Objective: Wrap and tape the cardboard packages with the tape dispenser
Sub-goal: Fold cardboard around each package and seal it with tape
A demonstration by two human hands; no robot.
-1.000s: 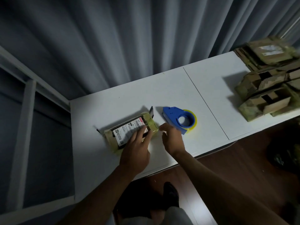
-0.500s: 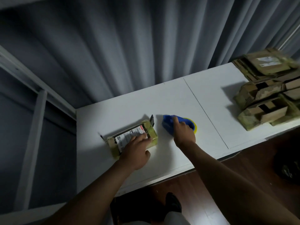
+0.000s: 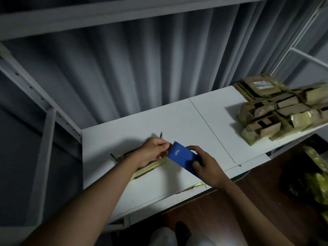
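On the white table (image 3: 177,121) there is one cardboard package (image 3: 150,166) lying flat near the front left part, wrapped in yellowish tape, and most of it is hidden under the left forearm. The left hand (image 3: 152,151) is above the right end of this package, with its fingers curled and the fingertips pressed together at the toothed edge of the tape dispenser; it seems to pinch the tape end there, but the tape itself is too small to see clearly. There is one tape dispenser (image 3: 184,159), blue, with a small white logo on its side. The right hand (image 3: 205,166) grips it, thumb on the near side and fingers curled over the far side, and holds it tilted just beside the right end of the package, with the serrated edge toward the left hand. The two hands are close together, with only the dispenser between them. At the far right of the table lies one pile of packages (image 3: 276,109), well apart from the hands; I cannot count them exactly because they overlap. Behind the table hangs a grey curtain (image 3: 142,68).
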